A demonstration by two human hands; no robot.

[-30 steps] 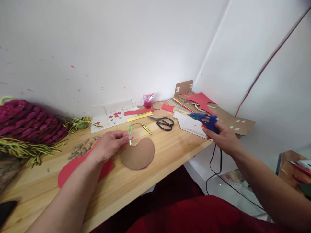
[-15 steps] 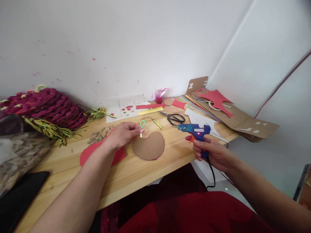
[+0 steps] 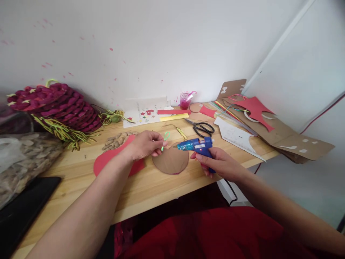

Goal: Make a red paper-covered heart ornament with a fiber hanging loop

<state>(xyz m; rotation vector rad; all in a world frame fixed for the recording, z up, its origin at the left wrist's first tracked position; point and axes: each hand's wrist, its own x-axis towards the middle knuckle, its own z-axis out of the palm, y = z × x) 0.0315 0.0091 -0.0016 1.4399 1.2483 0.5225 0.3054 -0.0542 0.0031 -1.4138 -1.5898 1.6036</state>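
Between the thumb and fingers of my left hand (image 3: 147, 144) is a small loop of bright green cord (image 3: 167, 135), pinched at its ends. My right hand (image 3: 219, 162) is wrapped round the handle of a blue glue gun (image 3: 195, 144), whose small red light glows. The gun's nozzle points left, close to the green loop. Below both lies a rounded brown cardboard piece (image 3: 171, 162) flat on the wooden table. Under my left wrist is a red paper shape (image 3: 105, 162), partly hidden by my arm.
Peanuts (image 3: 115, 140) lie behind the red shape. Black scissors (image 3: 202, 127), a yellow strip (image 3: 174, 117) and a plastic cup (image 3: 185, 101) of pink liquid stand farther back. A maroon peanut-covered craft (image 3: 61, 108) is at left; folded cardboard (image 3: 288, 138) overhangs the right edge.
My right hand has brought the glue gun left, so its nozzle now sits over the cardboard near the green loop. My left hand still pinches the loop. The view has shifted slightly.
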